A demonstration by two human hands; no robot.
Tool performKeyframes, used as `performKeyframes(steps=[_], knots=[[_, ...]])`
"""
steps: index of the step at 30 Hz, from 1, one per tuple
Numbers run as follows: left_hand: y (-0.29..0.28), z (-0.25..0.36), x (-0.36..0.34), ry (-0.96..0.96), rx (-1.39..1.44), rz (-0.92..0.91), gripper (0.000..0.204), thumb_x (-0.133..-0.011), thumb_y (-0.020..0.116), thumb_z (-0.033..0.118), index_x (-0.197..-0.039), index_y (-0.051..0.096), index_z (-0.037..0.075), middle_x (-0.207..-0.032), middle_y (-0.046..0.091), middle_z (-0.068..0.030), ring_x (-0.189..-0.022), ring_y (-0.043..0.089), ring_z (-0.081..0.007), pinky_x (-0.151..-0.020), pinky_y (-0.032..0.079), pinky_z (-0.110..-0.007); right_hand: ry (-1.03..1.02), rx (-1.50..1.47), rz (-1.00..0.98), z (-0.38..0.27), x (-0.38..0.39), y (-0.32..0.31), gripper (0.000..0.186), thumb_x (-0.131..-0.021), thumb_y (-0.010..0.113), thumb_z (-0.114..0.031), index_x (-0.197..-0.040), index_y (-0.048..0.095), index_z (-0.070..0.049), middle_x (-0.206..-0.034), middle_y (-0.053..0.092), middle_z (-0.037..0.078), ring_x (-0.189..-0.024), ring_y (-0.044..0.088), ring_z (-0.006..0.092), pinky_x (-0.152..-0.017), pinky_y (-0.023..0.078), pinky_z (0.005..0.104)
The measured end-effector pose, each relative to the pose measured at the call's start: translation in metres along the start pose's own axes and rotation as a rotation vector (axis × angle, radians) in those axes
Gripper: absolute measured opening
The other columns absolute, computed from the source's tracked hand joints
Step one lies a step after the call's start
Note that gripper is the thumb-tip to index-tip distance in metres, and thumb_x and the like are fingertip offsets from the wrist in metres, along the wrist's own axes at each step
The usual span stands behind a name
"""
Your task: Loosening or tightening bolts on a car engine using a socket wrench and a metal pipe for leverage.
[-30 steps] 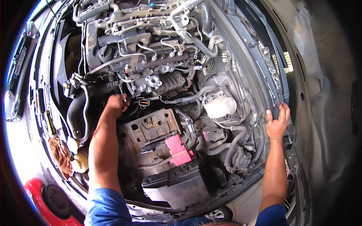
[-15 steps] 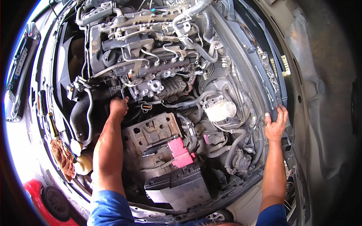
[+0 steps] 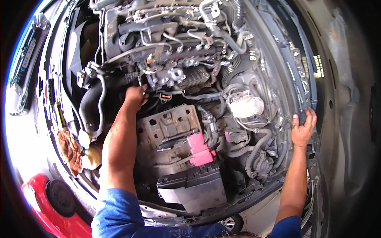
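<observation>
My left hand (image 3: 137, 97) reaches down into the engine bay beside the engine (image 3: 166, 51). Its fingers are closed around a slim, shiny metal tool (image 3: 139, 80), whose upper end meets dark parts low on the engine's side. Most of the tool is hidden by the hand and the shadow, so its exact kind does not show. Off to the right, my right hand (image 3: 303, 129) leans on the grey cowl edge (image 3: 293, 93) below the windscreen. Its thumb stands apart from the outstretched fingers, and nothing is in it.
A rusty battery tray (image 3: 168, 119) lies between my arms, with a pink-red cover (image 3: 199, 148) and a black box (image 3: 192, 186) nearer me. Along the left edge are a yellow-handled screwdriver (image 3: 60, 115), a brown rag (image 3: 70, 152) and a thick black hose (image 3: 91, 105).
The whole view has shifted, so the engine bay sits further right and higher in it. My left hand stays at the same engine spot with the tool; my right hand still rests on the cowl.
</observation>
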State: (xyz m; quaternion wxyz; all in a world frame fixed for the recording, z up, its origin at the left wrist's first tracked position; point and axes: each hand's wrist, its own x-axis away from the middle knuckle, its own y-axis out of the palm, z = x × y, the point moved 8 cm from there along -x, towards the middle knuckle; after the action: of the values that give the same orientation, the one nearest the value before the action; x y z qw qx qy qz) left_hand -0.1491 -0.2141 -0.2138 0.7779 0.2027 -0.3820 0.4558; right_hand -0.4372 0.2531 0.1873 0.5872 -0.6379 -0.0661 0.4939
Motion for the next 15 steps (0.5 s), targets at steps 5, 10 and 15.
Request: performKeyframes(steps=[5,10,15], knots=[[-0.008,-0.010,-0.018,-0.078,0.305,-0.296,0.023,-0.093,0.064,0.028,-0.101,0.058,0.008,-0.086,0.062,-0.0045,-0.077,0.061,-0.0184,-0.065,0.049,-0.034,-0.009,-0.010,-0.011,-0.002,0.000,0.010,0.046,-0.086,0.072,-0.029,-0.118,0.057,0.001,-0.124,0.054,0.020,-0.117,0.052,0.0394,-0.100,0.042,0.0466],[-0.001,-0.001,-0.007,-0.001,-0.016,-0.080,0.014,-0.094,0.060,0.025,-0.100,0.058,0.012,-0.083,0.062,-0.0040,-0.069,0.060,-0.0169,-0.051,0.043,-0.030,-0.015,0.010,-0.007,-0.001,0.000,0.008,0.046,-0.086,0.072,-0.029,-0.117,0.057,0.001,-0.124,0.054,0.020,-0.118,0.052,0.0389,-0.100,0.042,0.0464],[-0.007,-0.006,-0.012,-0.096,0.040,-0.019,0.017,-0.094,0.061,0.028,-0.098,0.058,0.012,-0.082,0.062,-0.0041,-0.066,0.057,-0.0156,-0.052,0.044,-0.029,-0.020,0.007,-0.009,-0.001,0.000,0.006,0.046,-0.086,0.072,-0.029,-0.118,0.057,0.001,-0.124,0.055,0.020,-0.118,0.052,0.0388,-0.101,0.041,0.0464]])
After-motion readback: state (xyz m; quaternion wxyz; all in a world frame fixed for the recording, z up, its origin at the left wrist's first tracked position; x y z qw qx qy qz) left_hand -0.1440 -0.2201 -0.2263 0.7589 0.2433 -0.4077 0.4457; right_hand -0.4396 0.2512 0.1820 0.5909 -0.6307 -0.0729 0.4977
